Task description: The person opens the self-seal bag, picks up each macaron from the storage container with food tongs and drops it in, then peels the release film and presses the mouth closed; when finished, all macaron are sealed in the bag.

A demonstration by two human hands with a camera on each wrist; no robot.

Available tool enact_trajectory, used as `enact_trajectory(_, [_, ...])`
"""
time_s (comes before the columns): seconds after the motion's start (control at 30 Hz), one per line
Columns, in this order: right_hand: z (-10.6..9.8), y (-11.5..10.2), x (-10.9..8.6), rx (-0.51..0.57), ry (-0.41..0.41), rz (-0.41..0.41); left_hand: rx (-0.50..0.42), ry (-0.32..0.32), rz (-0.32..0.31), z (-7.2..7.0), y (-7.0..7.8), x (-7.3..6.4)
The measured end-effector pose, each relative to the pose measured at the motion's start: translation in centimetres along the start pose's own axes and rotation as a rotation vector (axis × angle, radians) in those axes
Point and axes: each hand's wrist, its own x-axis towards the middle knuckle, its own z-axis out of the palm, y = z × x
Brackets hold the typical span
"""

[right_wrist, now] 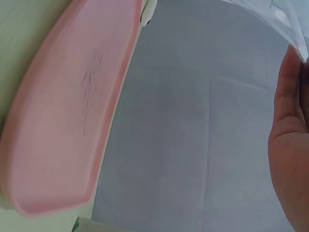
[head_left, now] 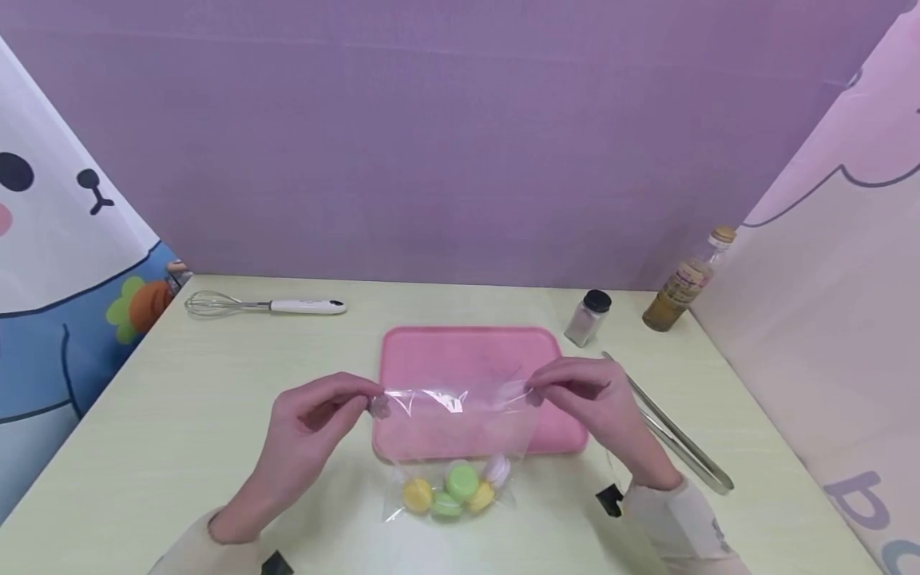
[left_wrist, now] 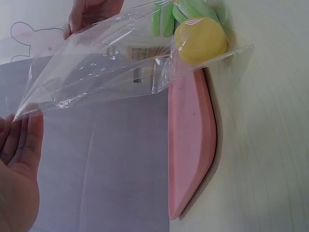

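A clear plastic bag (head_left: 460,423) hangs between both hands, its top edge stretched sideways. My left hand (head_left: 305,435) pinches the left top corner between thumb and fingertips; in the left wrist view that corner tapers to the fingers of the left hand (left_wrist: 21,164). The right top corner is pinched by my right hand (head_left: 596,403), partly cut off in the right wrist view. At the bag's bottom lie several macarons: green (head_left: 462,481), yellow (head_left: 418,496) and pale lilac (head_left: 497,470). Behind the bag, a pink tray (head_left: 431,351) shows through the film.
A whisk (head_left: 305,307) with a white handle lies at the back left. Right of the tray stand a small black-lidded jar (head_left: 586,321) and a corked bottle (head_left: 681,291) of amber liquid. Metal tongs (head_left: 683,443) lie beside the right forearm. A purple cloth (head_left: 446,160) hangs behind the table.
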Motion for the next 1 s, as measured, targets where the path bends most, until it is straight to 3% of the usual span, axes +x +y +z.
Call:
enact_trajectory(0.1, [0.3, 0.1, 0.1, -0.013, -0.013, -0.055, -0.014, 0.002, 0.008, -0.1, 0.3, -0.2])
enact_trajectory(0.23, [0.6, 0.1, 0.1, 0.002, -0.029, -0.107, 0.034, 0.032, -0.069, -0.1, 0.5, -0.5])
enact_trajectory(0.4, [1.0, 0.0, -0.3, -0.01, 0.023, -0.011, 0.1, 0.064, -0.133, 0.1, 0.6, -0.6])
enact_trajectory(0.47, [1.0, -0.1, -0.4, -0.026, 0.046, 0.014, 0.109, 0.065, -0.128, 0.2, 0.5, -0.6])
enact_trajectory(1.0, [0.8, -0.2, 0.0, -0.071, 0.083, -0.015, 0.194, 0.056, -0.033, 0.4, 0.5, 0.1])
